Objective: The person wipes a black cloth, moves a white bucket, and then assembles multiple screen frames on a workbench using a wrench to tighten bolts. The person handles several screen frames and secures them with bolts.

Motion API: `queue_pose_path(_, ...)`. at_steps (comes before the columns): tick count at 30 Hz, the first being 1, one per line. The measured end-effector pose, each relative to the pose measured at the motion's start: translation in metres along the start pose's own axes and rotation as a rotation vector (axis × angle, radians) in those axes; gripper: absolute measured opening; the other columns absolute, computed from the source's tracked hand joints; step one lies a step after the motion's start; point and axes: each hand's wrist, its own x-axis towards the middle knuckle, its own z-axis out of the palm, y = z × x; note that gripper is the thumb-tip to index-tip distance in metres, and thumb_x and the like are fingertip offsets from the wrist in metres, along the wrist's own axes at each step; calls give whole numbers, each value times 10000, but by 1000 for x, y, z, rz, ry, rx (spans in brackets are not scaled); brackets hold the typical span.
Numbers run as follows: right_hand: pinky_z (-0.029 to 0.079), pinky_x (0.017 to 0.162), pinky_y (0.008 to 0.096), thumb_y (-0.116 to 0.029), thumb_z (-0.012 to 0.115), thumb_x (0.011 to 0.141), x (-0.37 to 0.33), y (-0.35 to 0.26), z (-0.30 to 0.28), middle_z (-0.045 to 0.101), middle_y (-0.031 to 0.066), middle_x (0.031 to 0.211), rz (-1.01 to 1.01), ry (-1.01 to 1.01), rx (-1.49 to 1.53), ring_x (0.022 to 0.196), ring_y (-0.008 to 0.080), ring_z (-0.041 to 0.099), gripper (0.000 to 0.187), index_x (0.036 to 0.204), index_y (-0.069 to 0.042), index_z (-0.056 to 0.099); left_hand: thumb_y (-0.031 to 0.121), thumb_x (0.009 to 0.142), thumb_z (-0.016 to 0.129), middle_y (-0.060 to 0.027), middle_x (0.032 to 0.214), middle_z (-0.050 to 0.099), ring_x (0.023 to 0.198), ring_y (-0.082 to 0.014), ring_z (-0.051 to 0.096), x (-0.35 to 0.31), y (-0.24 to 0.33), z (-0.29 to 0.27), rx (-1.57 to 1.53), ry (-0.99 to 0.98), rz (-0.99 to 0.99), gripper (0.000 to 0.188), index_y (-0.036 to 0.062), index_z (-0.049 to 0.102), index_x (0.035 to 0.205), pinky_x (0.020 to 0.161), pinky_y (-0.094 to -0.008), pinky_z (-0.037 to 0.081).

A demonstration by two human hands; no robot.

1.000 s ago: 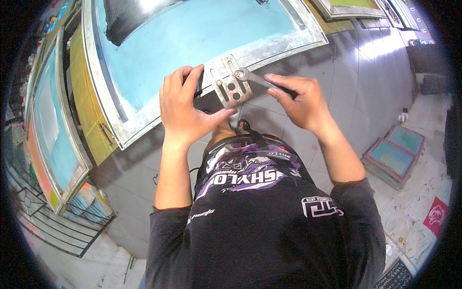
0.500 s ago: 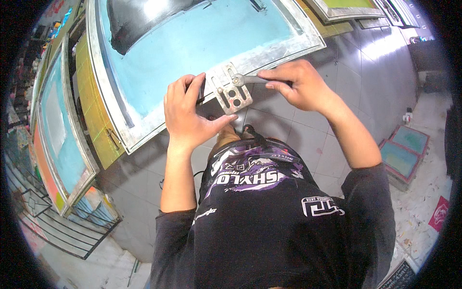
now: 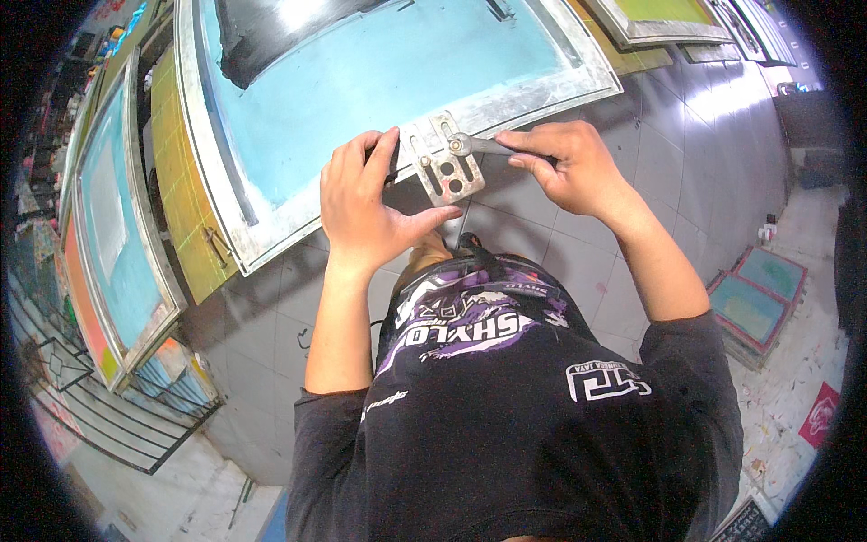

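My left hand (image 3: 366, 203) grips a grey metal hinge plate (image 3: 442, 167) with several holes, held against the aluminium rim of a large printing screen frame (image 3: 551, 90) with blue mesh. My right hand (image 3: 564, 163) is closed on the handle of a slim metal wrench (image 3: 483, 144) whose head sits on a bolt at the plate's top right. Both hands are just above my black printed shirt (image 3: 506, 397).
More framed screens lean at the left (image 3: 108, 244) and top right (image 3: 668, 18). Two small blue screens (image 3: 754, 303) lie on the floor at right. Grey tiled wall (image 3: 650, 135) runs below the big frame. A metal rack (image 3: 99, 415) stands at lower left.
Both hands and the plate have shifted slightly up and right along the frame's edge. The wrench handle has swung from angled down-right to nearly level.
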Motion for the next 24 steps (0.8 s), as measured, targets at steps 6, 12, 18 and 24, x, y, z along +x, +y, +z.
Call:
queue_pose_path(6, 401, 472, 320, -121, 605, 689, -1, 3, 6, 528, 87, 587, -66, 95, -50, 506, 254, 506, 226, 914, -118, 612, 422, 424, 739, -88, 931, 494, 858, -245, 466, 2, 3, 0, 24, -27, -41, 734, 33, 521, 1006, 725, -335, 363)
queue_pose_path(12, 384, 401, 322, -234, 617, 692, 8, 14, 2, 492, 39, 552, -275, 114, -304, 466, 226, 505, 224, 909, -184, 596, 407, 434, 738, -107, 913, 508, 828, -269, 487, 5, 5, -1, 62, -30, -48, 704, 47, 518, 998, 703, -349, 386)
queue_pose_path(18, 373, 377, 321, -238, 619, 694, 16, 21, -4, 462, 32, 531, -416, 50, -370, 433, 218, 486, 275, 958, -183, 565, 402, 436, 730, -111, 897, 503, 816, -271, 482, 5, 2, 0, 63, -29, -35, 703, 37, 511, 995, 687, -349, 382)
queue_pose_path(24, 359, 347, 333, -225, 627, 692, 17, 28, -3, 450, 36, 519, -451, 14, -345, 405, 226, 471, 314, 992, -193, 542, 411, 410, 709, -102, 906, 472, 833, -253, 451, 4, -1, 1, 69, -92, -60, 730, 28, 514, 999, 688, -349, 353)
